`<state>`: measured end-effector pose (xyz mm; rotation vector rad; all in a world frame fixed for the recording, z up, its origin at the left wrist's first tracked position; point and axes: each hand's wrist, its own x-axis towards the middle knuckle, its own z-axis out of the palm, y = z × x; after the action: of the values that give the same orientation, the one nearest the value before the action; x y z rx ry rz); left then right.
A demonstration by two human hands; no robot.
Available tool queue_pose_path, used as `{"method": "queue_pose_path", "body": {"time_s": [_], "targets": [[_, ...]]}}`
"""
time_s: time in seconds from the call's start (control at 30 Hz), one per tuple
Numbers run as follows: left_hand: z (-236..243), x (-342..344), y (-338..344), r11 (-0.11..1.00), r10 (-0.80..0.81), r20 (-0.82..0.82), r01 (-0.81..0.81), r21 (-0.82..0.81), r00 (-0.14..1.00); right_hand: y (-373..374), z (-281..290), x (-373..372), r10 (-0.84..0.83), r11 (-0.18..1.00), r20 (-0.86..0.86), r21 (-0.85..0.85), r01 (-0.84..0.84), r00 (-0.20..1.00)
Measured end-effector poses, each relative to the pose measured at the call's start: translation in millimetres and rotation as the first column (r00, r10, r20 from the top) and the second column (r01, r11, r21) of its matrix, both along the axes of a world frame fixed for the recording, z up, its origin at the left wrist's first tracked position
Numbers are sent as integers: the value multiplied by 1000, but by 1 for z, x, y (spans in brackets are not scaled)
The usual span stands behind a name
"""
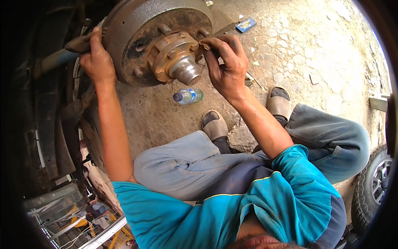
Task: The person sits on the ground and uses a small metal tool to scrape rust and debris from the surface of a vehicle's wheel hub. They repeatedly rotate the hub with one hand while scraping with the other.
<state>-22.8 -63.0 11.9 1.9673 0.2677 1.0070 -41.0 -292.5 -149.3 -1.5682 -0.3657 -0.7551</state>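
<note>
Brake drum (pixel 145 35) | right fingers (pixel 217 43) beside hub (pixel 176 58) | bottle (pixel 192 96) capped, contents unclear

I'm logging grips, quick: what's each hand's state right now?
Left hand: at the drum; grip can't be told.
Right hand: closed, pinching a small brownish piece beside the hub.

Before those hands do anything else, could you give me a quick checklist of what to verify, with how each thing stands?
1. Left hand has a firm grip on the drum: cannot tell; it is at the edge, fingers partly hidden.
2. Right hand has hold of the small brown piece: ok, pinched beside the hub.
3. That piece is seated: cannot tell, the fingers partly cover it.
4. Hands gloved: not ok, both bare.
5. Plastic bottle away from the hands: ok, on the ground, apart from both.
</note>
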Motion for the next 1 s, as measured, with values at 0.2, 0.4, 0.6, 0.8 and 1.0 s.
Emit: {"method": "queue_pose_path", "body": {"time_s": [0.2, 0.4, 0.6, 0.8, 1.0], "targets": [[2, 3, 2, 999, -39, 9, 39, 18, 999, 0, -8, -3, 38, 998, 17, 42, -38, 999], [4, 0, 1, 999, -22, 8, 22, 38, 1000, 3, -9, -7, 25, 997, 77, -70, -19, 997], [0, 1, 1, 1000, -16, -22, 16, -14, 1000, -3, 2, -3, 12, 998, 46, -63, -9, 999], [1, 5, 6, 998, -11, 30, 9, 69, 999, 1, -2, -7, 48, 999, 3, -25, -48, 999], [4, 2, 3, 999, -13, 27, 12, 47, 1000, 3, -3, -11, 53, 998, 53, -43, -51, 997]]}}
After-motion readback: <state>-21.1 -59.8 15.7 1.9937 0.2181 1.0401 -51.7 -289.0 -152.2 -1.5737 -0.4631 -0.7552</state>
